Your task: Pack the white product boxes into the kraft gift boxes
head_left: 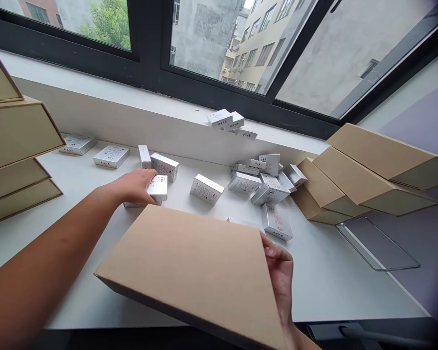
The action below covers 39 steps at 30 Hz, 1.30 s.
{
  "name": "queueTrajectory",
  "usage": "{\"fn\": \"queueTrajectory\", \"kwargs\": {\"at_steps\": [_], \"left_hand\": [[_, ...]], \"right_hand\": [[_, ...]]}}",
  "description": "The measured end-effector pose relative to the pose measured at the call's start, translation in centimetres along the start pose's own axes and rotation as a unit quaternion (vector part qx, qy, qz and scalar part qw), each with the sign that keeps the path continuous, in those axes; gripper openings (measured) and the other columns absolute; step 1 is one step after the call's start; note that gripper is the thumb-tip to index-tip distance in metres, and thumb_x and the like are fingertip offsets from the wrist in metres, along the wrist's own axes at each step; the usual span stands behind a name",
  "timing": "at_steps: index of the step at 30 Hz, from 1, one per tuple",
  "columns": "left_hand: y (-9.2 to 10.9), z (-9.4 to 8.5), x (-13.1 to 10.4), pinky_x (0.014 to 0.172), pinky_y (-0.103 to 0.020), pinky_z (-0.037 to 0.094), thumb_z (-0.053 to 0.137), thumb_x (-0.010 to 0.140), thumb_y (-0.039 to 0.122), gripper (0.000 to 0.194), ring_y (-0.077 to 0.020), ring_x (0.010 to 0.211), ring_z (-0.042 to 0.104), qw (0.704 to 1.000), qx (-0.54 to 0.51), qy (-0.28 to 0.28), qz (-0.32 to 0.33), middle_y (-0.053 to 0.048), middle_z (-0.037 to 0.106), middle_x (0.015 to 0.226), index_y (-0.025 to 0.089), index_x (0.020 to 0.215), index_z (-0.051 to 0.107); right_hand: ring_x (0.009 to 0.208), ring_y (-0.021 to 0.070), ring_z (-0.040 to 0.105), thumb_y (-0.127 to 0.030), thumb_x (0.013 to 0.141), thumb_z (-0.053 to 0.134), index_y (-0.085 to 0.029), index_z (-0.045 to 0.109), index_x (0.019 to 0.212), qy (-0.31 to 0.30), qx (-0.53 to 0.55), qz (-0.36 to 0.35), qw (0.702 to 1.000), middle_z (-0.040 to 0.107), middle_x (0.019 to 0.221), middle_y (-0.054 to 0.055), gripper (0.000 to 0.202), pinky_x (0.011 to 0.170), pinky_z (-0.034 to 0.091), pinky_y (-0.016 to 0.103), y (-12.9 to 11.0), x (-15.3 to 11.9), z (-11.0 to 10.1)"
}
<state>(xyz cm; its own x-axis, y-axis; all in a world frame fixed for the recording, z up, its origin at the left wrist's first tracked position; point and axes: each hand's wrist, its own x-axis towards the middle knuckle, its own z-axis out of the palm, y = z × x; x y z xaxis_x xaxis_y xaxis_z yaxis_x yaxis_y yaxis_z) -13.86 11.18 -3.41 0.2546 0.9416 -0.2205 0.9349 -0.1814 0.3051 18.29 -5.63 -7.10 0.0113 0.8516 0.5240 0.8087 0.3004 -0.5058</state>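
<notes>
My left hand (136, 186) reaches over the left part of the white table, its fingers closed round a small white box (158, 187) that rests over another small box, partly hidden. Two more small boxes, one upright (144, 157) and one on its side (165, 166), stand just behind it. My right hand (278, 267) grips the right edge of a large tan cardboard box (197, 272), tilted above the table's front. Its fingers are partly hidden by the box. Another small white box (207, 189) stands alone beyond the large box.
Several small white boxes (270, 189) lie heaped at right centre, others (111, 156) at back left. Three (220, 118) sit on the window ledge. Tan boxes are stacked at right (357, 180) and left (18, 136). A wire frame (397, 268) leans beside the right stack.
</notes>
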Motion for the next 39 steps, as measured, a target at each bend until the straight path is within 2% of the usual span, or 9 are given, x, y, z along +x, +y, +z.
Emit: {"fn": "queueTrajectory", "kwargs": {"at_steps": [5, 9, 13, 16, 21, 25, 29, 32, 39], "left_hand": [[-0.3, -0.2, -0.5, 0.079, -0.039, 0.050, 0.073, 0.057, 0.056, 0.070, -0.0338, 0.113, 0.057, 1.000, 0.000, 0.006, -0.013, -0.013, 0.060, 0.123, 0.023, 0.115, 0.051], [-0.8, -0.3, -0.5, 0.079, -0.038, 0.050, 0.069, 0.060, 0.057, 0.068, -0.0334, 0.111, 0.058, 1.000, -0.003, 0.009, -0.017, -0.014, 0.061, 0.122, 0.022, 0.116, 0.052], [-1.5, -0.7, -0.7, 0.080, -0.038, 0.049, 0.067, 0.059, 0.063, 0.071, -0.0342, 0.111, 0.059, 1.000, -0.007, 0.018, -0.025, -0.013, 0.062, 0.121, 0.022, 0.115, 0.054], [-1.9, -1.0, -0.8, 0.080, -0.037, 0.049, 0.067, 0.059, 0.061, 0.069, -0.0341, 0.111, 0.060, 0.999, -0.010, 0.022, -0.026, -0.012, 0.063, 0.121, 0.022, 0.115, 0.055], [-2.1, -0.7, -0.6, 0.080, -0.037, 0.050, 0.068, 0.057, 0.060, 0.070, -0.0345, 0.110, 0.060, 0.999, -0.001, 0.025, -0.029, -0.012, 0.063, 0.119, 0.022, 0.114, 0.055], [-1.8, -0.3, -0.6, 0.078, -0.040, 0.051, 0.069, 0.056, 0.061, 0.070, -0.0364, 0.110, 0.059, 0.999, 0.000, 0.023, -0.042, -0.013, 0.063, 0.117, 0.022, 0.113, 0.057], [-1.6, 0.1, -1.1, 0.086, -0.041, 0.050, 0.068, 0.059, 0.059, 0.072, -0.0368, 0.118, 0.055, 0.998, -0.003, 0.045, -0.033, -0.014, 0.060, 0.123, 0.021, 0.119, 0.055], [-1.7, 0.6, -1.4, 0.089, -0.040, 0.050, 0.068, 0.060, 0.061, 0.082, -0.0369, 0.123, 0.052, 0.997, -0.021, 0.065, -0.027, -0.013, 0.059, 0.129, 0.023, 0.131, 0.051], [-1.9, 1.7, -1.1, 0.113, -0.048, 0.033, 0.067, 0.064, 0.067, 0.100, -0.0375, 0.137, 0.042, 0.994, -0.004, 0.110, 0.004, -0.014, 0.049, 0.148, 0.023, 0.149, 0.038]], "right_hand": [[0.115, 0.0384, 0.055, -0.051, 0.060, 0.073, -0.031, 0.029, 0.128, -0.011, 0.107, 0.006, 0.994, 0.048, 0.128, 0.013, 0.083, 0.094, 0.041, 0.050, -0.8, -1.8, 2.6], [0.134, 0.0419, 0.043, -0.055, 0.051, 0.075, -0.027, 0.010, 0.139, -0.090, 0.167, -0.044, 0.981, 0.035, 0.142, 0.019, 0.113, 0.106, 0.039, 0.053, -0.6, -2.5, 2.4], [0.150, 0.0386, 0.022, -0.044, 0.065, 0.068, -0.024, 0.006, 0.146, -0.121, 0.175, -0.045, 0.976, 0.022, 0.155, 0.019, 0.103, 0.117, 0.029, 0.057, -0.3, -1.7, 1.5], [0.152, 0.0342, 0.018, -0.041, 0.078, 0.066, -0.025, 0.011, 0.150, -0.135, 0.154, -0.025, 0.978, 0.020, 0.159, 0.016, 0.092, 0.119, 0.030, 0.055, 0.1, -0.8, 0.9], [0.149, 0.0340, 0.025, -0.047, 0.086, 0.063, -0.029, 0.029, 0.147, -0.164, 0.075, 0.022, 0.983, 0.031, 0.156, 0.012, 0.072, 0.111, 0.040, 0.055, 1.7, 0.7, -0.1], [0.148, 0.0353, 0.025, -0.051, 0.090, 0.056, -0.029, 0.035, 0.143, -0.111, 0.001, 0.067, 0.992, 0.041, 0.150, 0.011, 0.061, 0.114, 0.029, 0.062, 2.5, 1.9, -0.2], [0.148, 0.0382, 0.023, -0.059, 0.088, 0.060, -0.029, 0.046, 0.131, -0.133, -0.029, 0.015, 0.991, 0.052, 0.142, 0.010, 0.054, 0.115, 0.019, 0.066, 1.8, 2.3, 0.2], [0.142, 0.0380, 0.036, -0.065, 0.082, 0.065, -0.027, 0.045, 0.129, -0.139, -0.045, -0.022, 0.989, 0.058, 0.134, 0.011, 0.064, 0.116, 0.012, 0.067, 0.7, 2.0, 0.9], [0.108, 0.0348, 0.062, -0.077, 0.074, 0.065, -0.022, 0.044, 0.119, -0.011, -0.092, 0.017, 0.996, 0.066, 0.110, 0.012, 0.074, 0.111, 0.010, 0.066, -0.7, 1.0, 2.8]]}}
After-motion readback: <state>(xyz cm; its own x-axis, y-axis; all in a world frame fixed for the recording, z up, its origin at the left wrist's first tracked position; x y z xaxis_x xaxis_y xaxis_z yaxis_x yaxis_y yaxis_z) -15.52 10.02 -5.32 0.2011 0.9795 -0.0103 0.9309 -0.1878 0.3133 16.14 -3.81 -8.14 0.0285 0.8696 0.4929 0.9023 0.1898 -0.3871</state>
